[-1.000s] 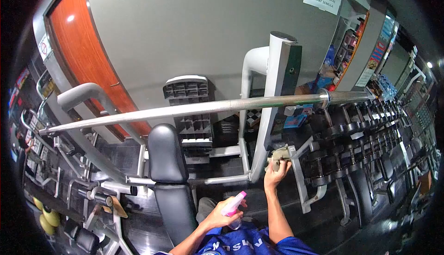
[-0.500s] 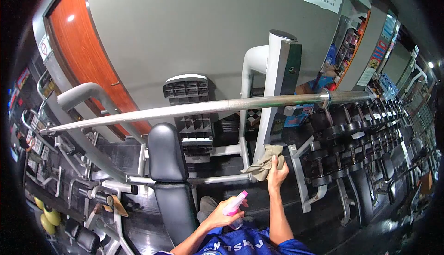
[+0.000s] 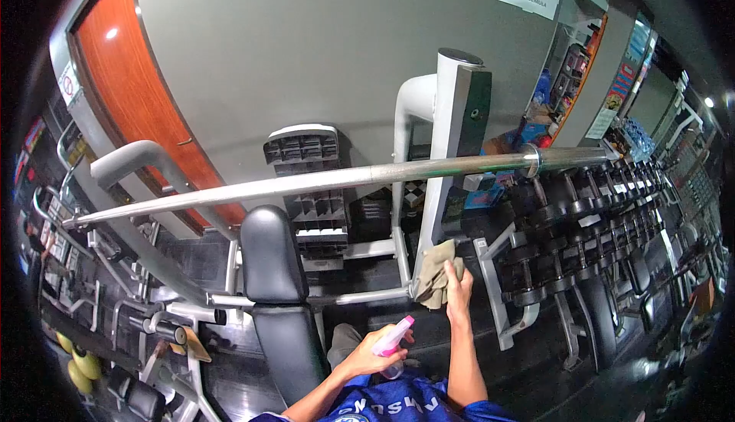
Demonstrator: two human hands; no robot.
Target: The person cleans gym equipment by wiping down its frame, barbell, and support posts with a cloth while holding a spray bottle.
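My left hand [image 3: 375, 355] is wrapped round a spray bottle [image 3: 393, 336] with a pink and white head, held low in front of my blue shirt. Farther right, my right hand [image 3: 458, 292] grips a crumpled beige cloth [image 3: 436, 275]. The cloth is at the lower end of the grey upright post [image 3: 444, 154]; whether it touches the post I cannot tell. A long metal bar [image 3: 329, 180] crosses the view above both hands. The black padded bench [image 3: 272, 257] stands to the left of my left hand.
Racks of dumbbells [image 3: 582, 257] stand on the right. Behind the bar, a black stepped plastic piece [image 3: 306, 150] leans near the grey wall. A red-brown door [image 3: 130, 78] is at the upper left, with gym machines [image 3: 164, 330] below it.
My right hand has moved slightly down with the cloth, which first spread out and is now more bunched. The view has shifted a little. My left hand keeps its hold on the bottle.
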